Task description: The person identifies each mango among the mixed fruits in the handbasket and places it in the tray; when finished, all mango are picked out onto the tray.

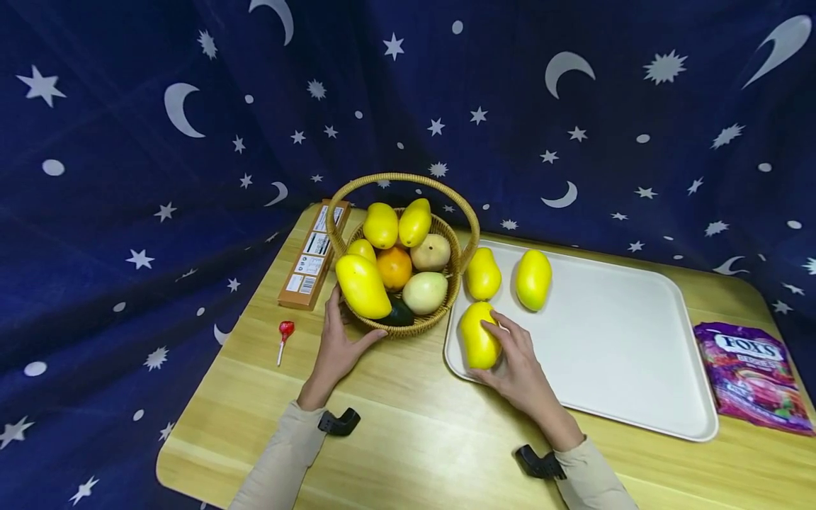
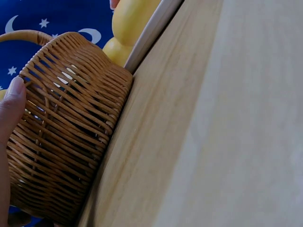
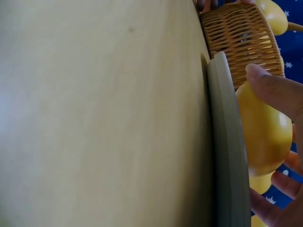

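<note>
My right hand [image 1: 521,368] grips a yellow mango [image 1: 477,338] at the near left corner of a white tray [image 1: 625,333]. In the right wrist view the thumb lies along one side of that mango [image 3: 265,132], with fingers at the other. Two more mangoes, one at the tray's left edge [image 1: 483,274] and another to its right [image 1: 533,280], lie behind it. My left hand [image 1: 338,350] holds the near left side of a wicker basket [image 1: 417,329], thumb at the front near the rim. Inside the basket are several mangoes, an orange [image 1: 394,268], two pale round fruits and a dark green one.
Left of the basket lies a long brown box [image 1: 312,262] with labels, and nearer stands out a red lollipop [image 1: 286,330] on the wooden table [image 1: 408,439]. A purple Fox's candy bag [image 1: 752,375] lies right of the tray. A dark-blue star-patterned cloth [image 1: 408,92] hangs behind.
</note>
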Demonstrator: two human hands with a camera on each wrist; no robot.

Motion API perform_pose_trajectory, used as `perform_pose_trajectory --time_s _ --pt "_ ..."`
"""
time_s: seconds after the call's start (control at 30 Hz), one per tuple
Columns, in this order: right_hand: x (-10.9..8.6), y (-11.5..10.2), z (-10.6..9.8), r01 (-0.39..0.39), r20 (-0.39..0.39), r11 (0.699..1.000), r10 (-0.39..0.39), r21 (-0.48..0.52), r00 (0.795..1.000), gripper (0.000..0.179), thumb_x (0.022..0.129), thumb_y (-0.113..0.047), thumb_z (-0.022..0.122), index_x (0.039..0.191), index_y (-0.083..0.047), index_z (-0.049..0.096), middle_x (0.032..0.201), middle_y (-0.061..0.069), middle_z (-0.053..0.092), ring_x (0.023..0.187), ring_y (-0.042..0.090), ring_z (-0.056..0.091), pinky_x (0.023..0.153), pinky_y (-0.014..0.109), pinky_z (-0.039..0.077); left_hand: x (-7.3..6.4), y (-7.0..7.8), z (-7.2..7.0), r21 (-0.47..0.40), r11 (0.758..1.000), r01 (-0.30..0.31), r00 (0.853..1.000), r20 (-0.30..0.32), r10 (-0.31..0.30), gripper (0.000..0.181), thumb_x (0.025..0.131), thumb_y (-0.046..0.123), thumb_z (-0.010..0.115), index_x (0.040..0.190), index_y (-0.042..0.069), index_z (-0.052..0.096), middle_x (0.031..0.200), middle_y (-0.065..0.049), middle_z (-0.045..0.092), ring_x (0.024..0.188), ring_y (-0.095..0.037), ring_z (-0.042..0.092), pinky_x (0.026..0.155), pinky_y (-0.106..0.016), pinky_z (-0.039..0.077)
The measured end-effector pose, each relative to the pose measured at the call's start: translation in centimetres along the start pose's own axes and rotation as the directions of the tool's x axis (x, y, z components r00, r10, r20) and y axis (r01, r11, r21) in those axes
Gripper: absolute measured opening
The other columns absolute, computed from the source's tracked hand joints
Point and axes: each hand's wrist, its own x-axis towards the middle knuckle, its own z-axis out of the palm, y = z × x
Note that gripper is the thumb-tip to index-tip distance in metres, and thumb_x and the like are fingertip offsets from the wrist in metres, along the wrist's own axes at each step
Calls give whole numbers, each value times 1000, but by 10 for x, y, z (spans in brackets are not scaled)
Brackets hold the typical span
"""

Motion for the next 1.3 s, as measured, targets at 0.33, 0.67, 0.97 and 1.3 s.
perform_pose_trajectory --time_s 0.33,0.67,0.97,1.3 --pt "0 -1 -1 -1 -8 1000 1 -1 1000 88 57 -21 96 134 -10 55 146 20 37 125 39 36 96 55 37 0 -1 0 2 1000 1 1000 3 -1 120 74 25 88 158 29 2 152 -12 28 121 -28 48 92 -43 45" --pt "5 -9 -9 35 -51 999 -35 -9 998 86 55 -15 97 131 -7 57 148 24 35 127 44 33 95 59 36 1 -2 0 21 1000 20 1000 8 -20 119 74 29 88 158 28 3 152 -13 29 122 -29 47 92 -43 46" --pt "40 -30 -6 159 -91 985 -152 72 984 85 57 -11 94 133 -6 57 147 24 36 134 42 32 98 63 34 1 -4 0 15 1000 11 1000 11 -11 124 70 26 90 158 29 3 151 -13 30 123 -28 46 93 -44 47" --pt "97 -70 27 161 61 969 -175 185 983 77 71 -22 89 138 -14 52 151 18 30 137 34 35 105 55 41 4 -8 -3 32 999 -11 1000 16 10 127 67 25 92 158 31 3 151 -11 32 125 -26 47 91 -43 48"
